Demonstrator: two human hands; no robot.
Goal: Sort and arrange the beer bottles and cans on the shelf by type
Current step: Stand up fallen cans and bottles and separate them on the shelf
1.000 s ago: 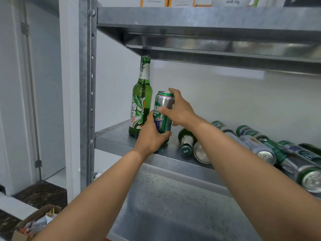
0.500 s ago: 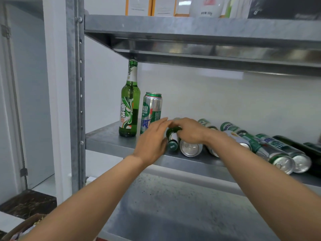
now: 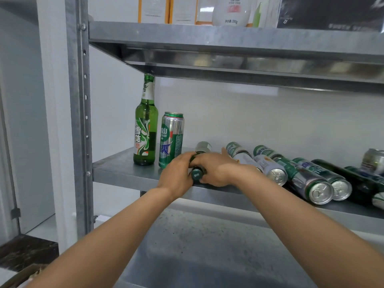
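Left hand [image 3: 176, 173]: fingers curled round the neck of the lying bottle from its left side.
Right hand [image 3: 216, 169]: cupped over the same neck from the right, thumb side towards the left hand; the two hands touch.
Lying bottle [image 3: 197, 175]: on its side on the shelf, just right of the upright can. Only the round, dark green capped end shows, poking out between the hands towards the camera.
Upright bottle [image 3: 145, 125]: clear green glass, with a long slim neck, rounded shoulders and a glossy green-and-white label. It stands near the shelf's left end, its top close under the upper shelf.
Upright can [image 3: 171, 140]: a smooth cylinder, shiny silver above and green below, with a green rim. It stands just beside the upright bottle, on its right.
Lying cans [image 3: 309, 181]: a row of silver, green and white cylinders on their sides, right of the hands and packed side by side. Several ribbed metal ends with pull tabs face the camera.
Dark bottles [image 3: 357, 179]: glossy, very dark glass, lying past the cans at the far right.
Shelf [image 3: 120, 169]: flat galvanised sheet, dull grey and mottled, with a folded front lip.
Post [image 3: 79, 121]: an angled steel upright with a line of small holes.
Upper shelf [image 3: 207, 38]: the same grey metal, with a mirror-bright underside. It carries orange-edged cartons and a white tub.
Lower shelf [image 3: 207, 246]: grey metal, speckled dark.
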